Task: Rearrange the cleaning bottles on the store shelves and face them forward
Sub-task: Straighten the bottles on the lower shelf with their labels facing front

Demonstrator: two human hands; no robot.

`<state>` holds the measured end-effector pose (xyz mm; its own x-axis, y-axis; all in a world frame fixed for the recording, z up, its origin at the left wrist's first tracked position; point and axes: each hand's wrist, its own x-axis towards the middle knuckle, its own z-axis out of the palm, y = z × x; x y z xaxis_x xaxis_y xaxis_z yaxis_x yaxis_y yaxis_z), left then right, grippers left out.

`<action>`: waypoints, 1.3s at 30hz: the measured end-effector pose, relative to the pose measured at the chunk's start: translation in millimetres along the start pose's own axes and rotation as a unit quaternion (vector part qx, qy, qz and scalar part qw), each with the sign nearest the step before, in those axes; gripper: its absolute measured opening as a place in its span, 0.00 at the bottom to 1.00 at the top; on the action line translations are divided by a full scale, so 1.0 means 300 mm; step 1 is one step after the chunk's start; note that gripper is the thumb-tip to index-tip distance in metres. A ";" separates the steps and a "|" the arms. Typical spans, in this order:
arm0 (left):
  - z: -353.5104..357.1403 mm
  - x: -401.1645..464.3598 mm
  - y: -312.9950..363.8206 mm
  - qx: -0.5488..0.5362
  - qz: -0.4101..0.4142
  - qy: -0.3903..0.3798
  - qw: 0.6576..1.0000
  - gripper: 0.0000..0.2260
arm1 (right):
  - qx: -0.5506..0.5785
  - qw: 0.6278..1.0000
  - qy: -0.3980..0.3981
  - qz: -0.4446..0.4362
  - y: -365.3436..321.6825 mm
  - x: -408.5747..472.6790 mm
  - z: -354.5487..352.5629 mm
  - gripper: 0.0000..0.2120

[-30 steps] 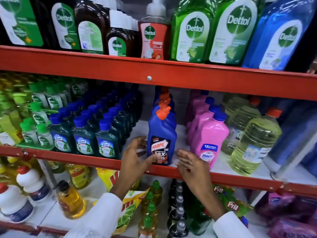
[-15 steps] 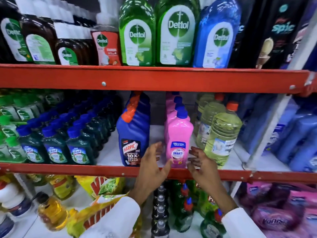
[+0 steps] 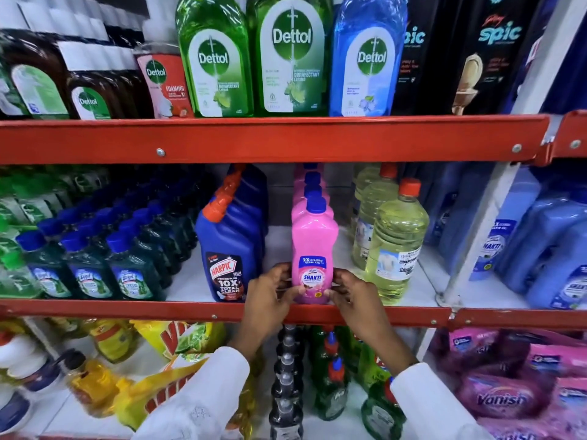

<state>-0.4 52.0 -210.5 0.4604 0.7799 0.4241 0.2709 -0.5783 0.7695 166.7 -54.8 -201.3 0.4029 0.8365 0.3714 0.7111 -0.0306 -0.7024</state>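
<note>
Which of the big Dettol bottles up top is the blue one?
The blue Dettol bottle is the rightmost of the three big ones, beside the black Spic pack. The other two are green.

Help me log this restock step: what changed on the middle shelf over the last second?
Both hands left the blue Harpic bottle and moved right: left hand and right hand now clasp the front pink Shakti bottle low on its sides. Harpic, yellow bottles stayed put.

Both arms reach forward in white sleeves. The left hand [image 3: 268, 301] and right hand [image 3: 354, 296] face each other, fingers curled inward, thumbs forward.
</note>
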 end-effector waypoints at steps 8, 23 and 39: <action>0.006 0.002 0.000 0.003 -0.018 0.003 1.000 0.21 | 0.000 1.000 -0.003 0.004 0.003 -0.001 0.004 0.19; 0.002 -0.004 0.001 -0.014 -0.015 -0.009 1.000 0.19 | -0.010 1.000 -0.011 0.007 -0.006 -0.004 0.005 0.22; 0.319 -0.092 0.278 -0.061 0.115 0.043 0.991 0.09 | 0.043 0.974 0.208 0.077 0.224 -0.112 -0.311 0.22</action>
<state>90.3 -40.6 -203.7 0.4230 0.6520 0.6293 0.0619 -0.7137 0.6977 254.8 -135.9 -204.4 0.7124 0.5307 0.4592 0.5802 -0.0774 -0.8108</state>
